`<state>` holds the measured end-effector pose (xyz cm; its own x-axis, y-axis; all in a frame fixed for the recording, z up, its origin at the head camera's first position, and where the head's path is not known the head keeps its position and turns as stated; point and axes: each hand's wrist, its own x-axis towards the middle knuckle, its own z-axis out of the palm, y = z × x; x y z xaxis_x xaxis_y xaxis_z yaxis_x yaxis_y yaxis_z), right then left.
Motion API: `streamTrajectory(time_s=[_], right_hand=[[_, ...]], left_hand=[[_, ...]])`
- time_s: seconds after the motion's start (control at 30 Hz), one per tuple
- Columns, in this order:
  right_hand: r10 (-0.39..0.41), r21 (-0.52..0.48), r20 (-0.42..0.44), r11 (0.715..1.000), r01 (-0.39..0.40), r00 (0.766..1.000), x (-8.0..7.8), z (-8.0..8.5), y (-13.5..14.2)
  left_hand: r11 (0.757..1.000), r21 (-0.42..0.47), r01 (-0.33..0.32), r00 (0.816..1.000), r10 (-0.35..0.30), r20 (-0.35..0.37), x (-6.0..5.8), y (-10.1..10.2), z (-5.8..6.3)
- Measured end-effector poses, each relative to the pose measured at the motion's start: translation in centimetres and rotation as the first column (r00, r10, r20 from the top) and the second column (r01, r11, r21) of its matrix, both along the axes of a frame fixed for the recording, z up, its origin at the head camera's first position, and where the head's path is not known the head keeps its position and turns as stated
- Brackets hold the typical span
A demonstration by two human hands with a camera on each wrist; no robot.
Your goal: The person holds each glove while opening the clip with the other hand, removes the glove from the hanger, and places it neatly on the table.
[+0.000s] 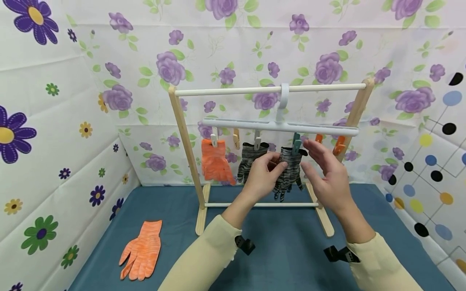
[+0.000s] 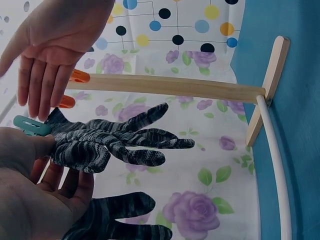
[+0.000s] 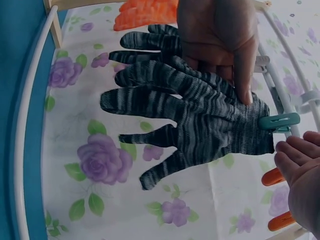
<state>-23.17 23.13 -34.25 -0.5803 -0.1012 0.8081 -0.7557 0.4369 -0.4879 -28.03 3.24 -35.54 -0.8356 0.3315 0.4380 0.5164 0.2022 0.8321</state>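
A black-and-grey striped glove (image 1: 289, 169) hangs by its cuff from a teal clothespin (image 1: 296, 144) under the white hanger (image 1: 240, 124). My left hand (image 1: 265, 173) pinches this glove's side near the cuff between thumb and fingers. Just right of the clothespin is my right hand (image 1: 327, 178), its fingers extended and nothing in its grasp. In the right wrist view the glove (image 3: 200, 115) spreads its fingers to the left, with the teal clothespin (image 3: 280, 121) on its cuff. Partly hidden behind my left hand hangs a second striped glove (image 1: 251, 155), held by a grey clothespin (image 1: 257, 141).
An orange glove (image 1: 214, 161) hangs at the hanger's left from a white clothespin (image 1: 214, 139). A wooden clothespin (image 1: 236, 139) and orange clothespins (image 1: 339, 146) hold nothing. The hanger hooks over a wooden rack (image 1: 183, 137). Another orange glove (image 1: 143, 250) lies on the blue tabletop (image 1: 276, 250).
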Motion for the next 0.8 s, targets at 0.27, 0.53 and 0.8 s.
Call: streamTrajectory(time_s=[0.27,0.53,0.8], right_hand=[[-0.071,0.017,0.084,0.997,0.070,0.994,-1.1,0.8,-0.5],[-0.053,0.012,0.105,0.999,0.052,0.993,-1.5,0.9,-1.0],[-0.111,0.046,0.146,0.993,0.106,0.983,-1.8,1.4,-1.5]], left_hand=[[1.000,0.006,-0.017,0.999,0.018,-0.029,-0.2,-0.8,-0.1],[0.999,0.009,-0.031,0.999,0.031,-0.014,-0.2,-1.3,0.0],[1.000,0.005,-0.008,1.000,0.008,-0.017,-0.3,-1.0,0.3]])
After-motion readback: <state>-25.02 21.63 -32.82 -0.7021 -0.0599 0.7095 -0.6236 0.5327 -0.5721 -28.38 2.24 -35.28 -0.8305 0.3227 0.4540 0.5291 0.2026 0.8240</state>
